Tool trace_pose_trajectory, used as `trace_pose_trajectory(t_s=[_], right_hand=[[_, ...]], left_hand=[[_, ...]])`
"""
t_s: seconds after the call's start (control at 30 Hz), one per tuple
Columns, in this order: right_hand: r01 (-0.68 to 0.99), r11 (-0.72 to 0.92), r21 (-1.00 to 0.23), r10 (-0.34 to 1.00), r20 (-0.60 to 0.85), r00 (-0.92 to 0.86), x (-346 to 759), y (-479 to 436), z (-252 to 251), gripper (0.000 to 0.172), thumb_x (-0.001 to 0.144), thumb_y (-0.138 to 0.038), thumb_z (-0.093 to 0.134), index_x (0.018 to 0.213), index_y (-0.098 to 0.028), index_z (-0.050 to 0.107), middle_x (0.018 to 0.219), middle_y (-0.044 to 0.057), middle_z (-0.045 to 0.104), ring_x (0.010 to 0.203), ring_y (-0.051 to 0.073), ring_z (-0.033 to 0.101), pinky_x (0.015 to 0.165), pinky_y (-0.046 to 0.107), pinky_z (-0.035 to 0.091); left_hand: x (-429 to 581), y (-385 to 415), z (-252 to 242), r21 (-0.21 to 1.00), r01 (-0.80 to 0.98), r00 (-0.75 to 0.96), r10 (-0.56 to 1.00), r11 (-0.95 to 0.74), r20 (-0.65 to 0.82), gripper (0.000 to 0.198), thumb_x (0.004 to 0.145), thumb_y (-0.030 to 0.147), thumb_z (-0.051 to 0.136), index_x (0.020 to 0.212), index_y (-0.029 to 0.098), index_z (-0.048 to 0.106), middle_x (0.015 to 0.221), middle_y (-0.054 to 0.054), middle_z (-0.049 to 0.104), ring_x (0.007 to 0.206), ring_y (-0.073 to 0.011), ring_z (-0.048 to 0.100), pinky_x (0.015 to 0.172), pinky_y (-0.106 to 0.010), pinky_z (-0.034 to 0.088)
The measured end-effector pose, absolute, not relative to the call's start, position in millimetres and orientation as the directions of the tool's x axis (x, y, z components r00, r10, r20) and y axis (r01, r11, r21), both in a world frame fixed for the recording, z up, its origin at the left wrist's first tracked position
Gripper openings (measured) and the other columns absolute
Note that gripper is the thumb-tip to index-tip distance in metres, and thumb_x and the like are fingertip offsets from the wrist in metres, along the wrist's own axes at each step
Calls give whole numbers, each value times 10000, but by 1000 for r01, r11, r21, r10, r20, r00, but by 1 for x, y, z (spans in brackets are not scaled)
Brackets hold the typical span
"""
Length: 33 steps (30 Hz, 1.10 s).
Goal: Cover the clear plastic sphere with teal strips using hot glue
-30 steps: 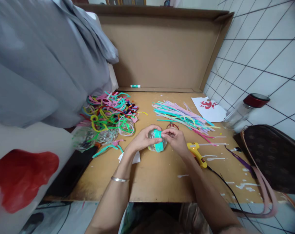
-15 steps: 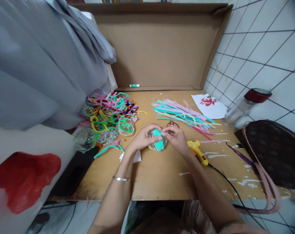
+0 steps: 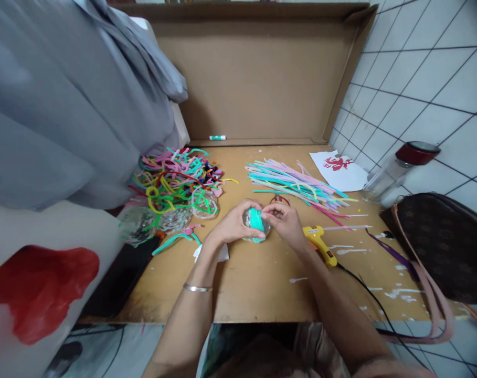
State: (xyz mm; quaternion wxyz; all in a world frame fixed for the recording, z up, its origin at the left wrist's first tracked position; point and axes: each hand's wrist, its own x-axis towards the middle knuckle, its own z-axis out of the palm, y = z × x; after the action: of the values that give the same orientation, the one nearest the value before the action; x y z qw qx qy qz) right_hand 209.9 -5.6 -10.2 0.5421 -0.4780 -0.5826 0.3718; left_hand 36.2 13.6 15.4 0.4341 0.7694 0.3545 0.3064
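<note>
My left hand (image 3: 237, 223) is wrapped round the left side of a clear round plastic piece (image 3: 266, 229), thumb across its front. A band of turquoise pipe cleaner (image 3: 255, 218) runs over the middle of this piece. At the band's upper right edge, my right hand (image 3: 282, 220) pinches with thumb and forefinger; the pinched bit is mostly hidden, but it looks like the pipe cleaner's end. Just behind my right hand lie red-handled scissors (image 3: 279, 199), partly covered. A yellow glue gun (image 3: 320, 245) rests right of my right wrist.
A tangled heap of coloured pipe cleaners (image 3: 171, 181) lies left, with clear plastic pieces (image 3: 138, 223) before it. Straight pipe cleaners (image 3: 297, 184) are spread behind my hands. A bottle (image 3: 399, 170), a brown bag (image 3: 443, 244) and a paper (image 3: 338, 172) stand or lie right. Cardboard (image 3: 254, 79) rises behind.
The clear plastic piece has turned slightly in my hands, and the turquoise band now sits a little differently under my left thumb. My left hand has shifted slightly right; my right hand keeps its pinch.
</note>
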Motion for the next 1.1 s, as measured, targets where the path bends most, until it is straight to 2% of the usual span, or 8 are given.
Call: trace_pose_trajectory(t_s=[0.17,0.33,0.57,0.63,0.77,0.9,1.0,1.1], right_hand=[[162,277,-947,957,287,44,210,-6,-9,137,648,-309,668,694,-180,670,653,9,605,582,118,529,567,259,454],[183,294,-938,949,309,59,209,-6,-9,146,667,-322,655,707,-181,667,671,11,609,603,123,540,585,261,455],[246,313,-917,938,339,69,211,-9,-7,219,790,-382,555,757,-187,649,721,23,639,661,141,577,632,271,464],[313,340,-887,926,374,56,211,-11,-7,203,801,-369,559,784,-190,653,751,28,638,664,142,578,634,274,467],[492,432,-756,875,483,-27,209,-14,-7,170,836,-321,545,839,-197,661,801,44,622,686,151,572,652,281,469],[686,521,-507,790,592,-163,205,-18,-7,236,909,-270,439,871,-194,658,807,68,612,773,180,563,716,302,437],[798,512,-318,747,624,-230,202,-20,-7,287,931,-230,380,829,-190,646,778,77,591,776,196,528,723,318,389],[849,486,-207,731,629,-264,200,-20,-8,277,925,-201,368,807,-183,617,771,77,563,757,200,495,699,322,352]], left_hand=[[39,14,12,848,316,577,795,-426,185,700,479,372,862,1045,166,507,1164,-90,559,1042,-230,547,903,-331,454],[41,11,14,819,389,540,824,-422,168,596,539,322,814,1035,176,518,1077,-52,582,937,-195,555,845,-311,462],[35,18,6,892,313,468,870,-327,155,564,563,303,769,1050,173,517,988,-15,595,806,-140,550,730,-243,454],[32,23,1,901,292,452,877,-320,165,569,565,317,775,1050,172,514,1010,-21,596,843,-145,555,760,-244,452],[28,30,-5,916,241,438,878,-322,194,564,579,338,774,1048,167,511,1037,-27,585,880,-147,552,798,-248,448],[28,28,-2,906,272,441,879,-324,182,541,594,302,759,1058,160,518,963,-5,568,827,-129,527,758,-234,449],[28,26,0,902,285,445,878,-325,176,542,593,287,751,1067,162,518,927,6,556,798,-122,511,731,-229,457],[29,26,-1,903,279,456,873,-327,176,548,593,287,749,1074,166,515,924,8,555,791,-120,510,721,-228,461]])
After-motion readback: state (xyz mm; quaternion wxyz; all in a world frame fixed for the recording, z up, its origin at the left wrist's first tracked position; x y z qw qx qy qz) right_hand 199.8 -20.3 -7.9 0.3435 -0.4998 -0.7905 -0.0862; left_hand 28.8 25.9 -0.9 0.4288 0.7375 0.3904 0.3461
